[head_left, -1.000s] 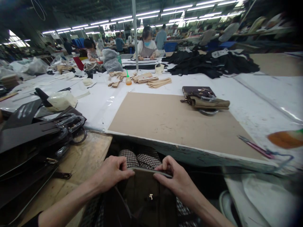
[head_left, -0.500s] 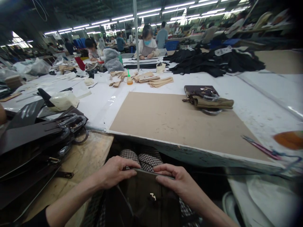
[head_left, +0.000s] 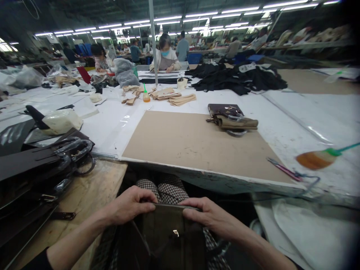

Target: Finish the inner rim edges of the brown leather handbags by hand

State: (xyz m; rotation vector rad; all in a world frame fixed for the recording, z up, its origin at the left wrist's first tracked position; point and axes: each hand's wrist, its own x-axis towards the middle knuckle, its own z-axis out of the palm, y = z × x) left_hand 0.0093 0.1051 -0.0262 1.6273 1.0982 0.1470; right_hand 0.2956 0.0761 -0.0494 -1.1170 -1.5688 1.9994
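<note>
Strip lights (head_left: 233, 14) run above a busy workroom, and a white table (head_left: 108, 112) carries a brown sheet (head_left: 174, 138), which serves as landmark. On the wearer's side of the brown sheet, below its near edge, a dark bag (head_left: 165, 251) rests on checked trousers (head_left: 146, 184). Left hand (head_left: 132, 206) and right hand (head_left: 204, 212) are both closed on its top edge, thumbs on the near face, fingers curled over behind. Between them and lower sits a small gold fitting (head_left: 176, 233) (its exact make is too small to tell).

To work this edge well, I would match the pressure of both pinches, hold the rim taut and level between the thumbs, and leave the gold fitting unrubbed. Pressing harder on one side could pucker the rim. Pink-handled snips (head_left: 284, 169) lie at the brown sheet's near right corner, best left well away from the bag's surface.
</note>
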